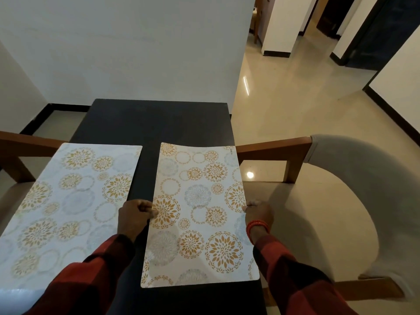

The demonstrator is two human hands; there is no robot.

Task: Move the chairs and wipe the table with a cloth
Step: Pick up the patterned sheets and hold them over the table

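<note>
The floor (295,105) is glossy beige tile, running from the right of the frame toward a hallway at upper right. A white wall (125,46) stands behind the far end of the dark surface (159,123), which extends from the wall toward the person.

One chair (341,201) stands just beside the right edge of the surface, with a wooden arm, a pale seat and a grey padded back curving to the right. A second chair (20,155) stands at the left edge; only its wooden arm and part of its pale seat show.

Two placemats with gold and grey floral circles lie on the surface. The left placemat (68,201) lies flat and overhangs the left edge. The right placemat (200,214) overhangs the right edge.

Left hand (135,218): grip closed on the left long edge of the right placemat, fingers curled. Right hand (258,212): grip closed on the right long edge of the same placemat. A red beaded bracelet (255,227) sits on the right wrist. Both sleeves are dark red check.

No cloth is visible in this view.
</note>
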